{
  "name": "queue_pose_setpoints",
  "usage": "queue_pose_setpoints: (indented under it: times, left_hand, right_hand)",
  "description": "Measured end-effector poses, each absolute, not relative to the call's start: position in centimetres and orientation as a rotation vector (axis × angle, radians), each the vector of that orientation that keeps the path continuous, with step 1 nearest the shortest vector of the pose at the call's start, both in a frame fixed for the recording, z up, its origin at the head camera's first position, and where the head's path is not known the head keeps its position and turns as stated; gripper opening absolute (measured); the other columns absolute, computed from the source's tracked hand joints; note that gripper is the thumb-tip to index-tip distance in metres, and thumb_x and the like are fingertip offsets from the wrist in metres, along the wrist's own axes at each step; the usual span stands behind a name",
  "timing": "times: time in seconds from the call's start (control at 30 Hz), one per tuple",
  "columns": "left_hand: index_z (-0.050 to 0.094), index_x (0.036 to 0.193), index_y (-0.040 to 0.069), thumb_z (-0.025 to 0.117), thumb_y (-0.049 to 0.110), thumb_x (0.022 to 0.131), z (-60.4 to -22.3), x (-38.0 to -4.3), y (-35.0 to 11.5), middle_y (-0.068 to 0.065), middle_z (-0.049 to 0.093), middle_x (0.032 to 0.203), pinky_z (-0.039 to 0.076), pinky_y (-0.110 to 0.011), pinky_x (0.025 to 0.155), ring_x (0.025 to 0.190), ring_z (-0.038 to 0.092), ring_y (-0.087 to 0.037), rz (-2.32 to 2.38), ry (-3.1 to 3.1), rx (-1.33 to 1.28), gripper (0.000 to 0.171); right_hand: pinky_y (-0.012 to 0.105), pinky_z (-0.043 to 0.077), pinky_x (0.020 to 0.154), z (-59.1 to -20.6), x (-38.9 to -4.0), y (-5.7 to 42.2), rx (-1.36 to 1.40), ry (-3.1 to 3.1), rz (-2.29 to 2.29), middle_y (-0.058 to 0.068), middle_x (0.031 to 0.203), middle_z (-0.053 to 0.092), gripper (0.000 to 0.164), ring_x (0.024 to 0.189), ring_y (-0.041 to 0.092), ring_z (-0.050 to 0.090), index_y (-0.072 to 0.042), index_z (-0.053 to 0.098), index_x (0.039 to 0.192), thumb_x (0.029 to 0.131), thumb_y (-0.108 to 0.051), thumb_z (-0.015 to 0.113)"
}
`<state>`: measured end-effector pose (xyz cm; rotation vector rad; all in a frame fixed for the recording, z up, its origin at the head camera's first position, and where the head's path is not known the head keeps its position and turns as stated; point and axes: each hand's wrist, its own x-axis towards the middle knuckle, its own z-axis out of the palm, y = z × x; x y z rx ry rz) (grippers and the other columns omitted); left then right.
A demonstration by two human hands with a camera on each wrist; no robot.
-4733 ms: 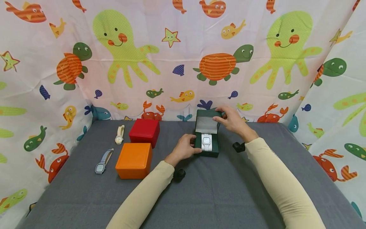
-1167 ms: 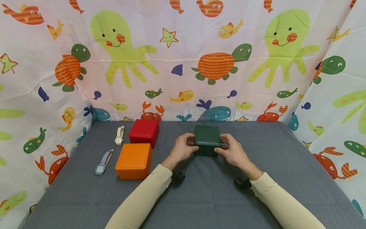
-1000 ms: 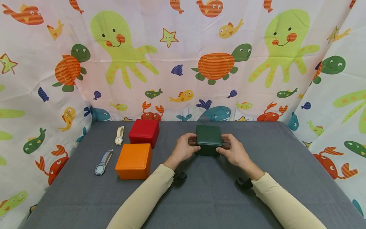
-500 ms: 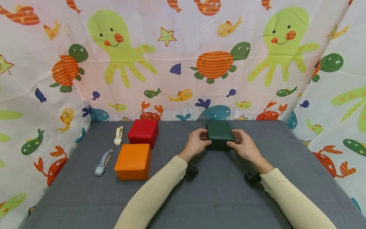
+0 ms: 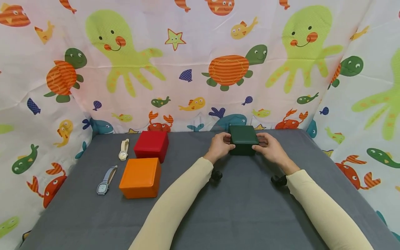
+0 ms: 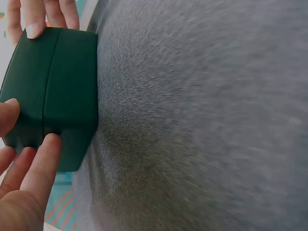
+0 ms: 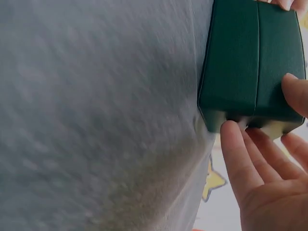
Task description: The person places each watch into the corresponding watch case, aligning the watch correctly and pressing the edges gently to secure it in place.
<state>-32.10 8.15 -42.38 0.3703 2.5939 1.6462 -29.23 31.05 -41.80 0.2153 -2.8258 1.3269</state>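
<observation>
A closed dark green watch box (image 5: 243, 139) sits at the back of the grey table, close to the printed curtain. From its left side my left hand (image 5: 219, 147) grips it, thumb on the front and fingers along the side. My right hand (image 5: 272, 149) holds the opposite side in a mirrored way. The left wrist view shows the box's lid seam, with the left fingertips (image 6: 50, 142) against its side. In the right wrist view the right thumb (image 7: 294, 94) presses the front face. The box's inside is hidden.
To the left stand a red box (image 5: 151, 144) and, nearer, an orange box (image 5: 140, 177). Beside them lie a cream-strapped watch (image 5: 123, 150) and a watch with a pale blue strap (image 5: 106, 180). A sea-animal curtain (image 5: 200, 69) borders the grey cloth (image 5: 237, 215).
The green box stood open earlier with a white watch inside, my right hand on its lid. Its lid is now down, and both hands have moved it right and back.
</observation>
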Motion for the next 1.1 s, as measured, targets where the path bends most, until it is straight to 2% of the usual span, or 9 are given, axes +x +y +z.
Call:
queue_pose_setpoints:
  times: [0.37, 0.7, 0.87, 1.1]
  left_hand:
    - [0.057, 0.127, 0.004, 0.072, 0.009, 0.085, -42.3, -33.5, 9.1, -0.011, 0.062, 0.118, 0.052, -0.032, 0.087, 0.106, 0.061, -0.021, 1.692, 2.561, 0.338, 0.045]
    - [0.058, 0.126, 0.006, 0.071, 0.011, 0.086, -42.3, -33.8, 9.2, -0.008, 0.063, 0.114, 0.052, -0.030, 0.084, 0.102, 0.061, -0.018, 1.697, 2.564, 0.297, 0.042]
    - [0.059, 0.123, 0.008, 0.072, 0.015, 0.086, -42.5, -33.3, 8.7, -0.005, 0.063, 0.111, 0.053, -0.030, 0.082, 0.100, 0.062, -0.017, 1.674, 2.571, 0.324, 0.039]
    - [0.060, 0.121, 0.008, 0.071, 0.018, 0.088, -42.7, -31.1, 7.6, -0.005, 0.063, 0.111, 0.051, -0.030, 0.084, 0.099, 0.061, -0.016, 1.587, 2.582, 0.454, 0.037]
  right_hand:
    - [0.052, 0.046, 0.093, -41.7, -31.5, 31.8, 0.213, -2.824, 1.363, 0.027, 0.135, 0.045, 0.058, 0.119, 0.040, 0.050, -0.001, 0.035, 0.143, 0.094, -0.020, 0.062]
    - [0.053, 0.046, 0.093, -41.6, -32.0, 31.8, 0.224, -2.813, 1.366, 0.026, 0.135, 0.046, 0.058, 0.120, 0.040, 0.049, -0.002, 0.036, 0.142, 0.094, -0.021, 0.062]
    - [0.053, 0.046, 0.092, -42.1, -31.4, 31.6, 0.199, -2.816, 1.326, 0.026, 0.133, 0.048, 0.057, 0.119, 0.040, 0.050, -0.002, 0.037, 0.141, 0.095, -0.024, 0.061]
    - [0.049, 0.051, 0.084, -43.0, -28.6, 31.0, 0.122, -2.781, 1.285, 0.024, 0.128, 0.053, 0.060, 0.111, 0.037, 0.057, 0.000, 0.036, 0.140, 0.094, -0.028, 0.061]
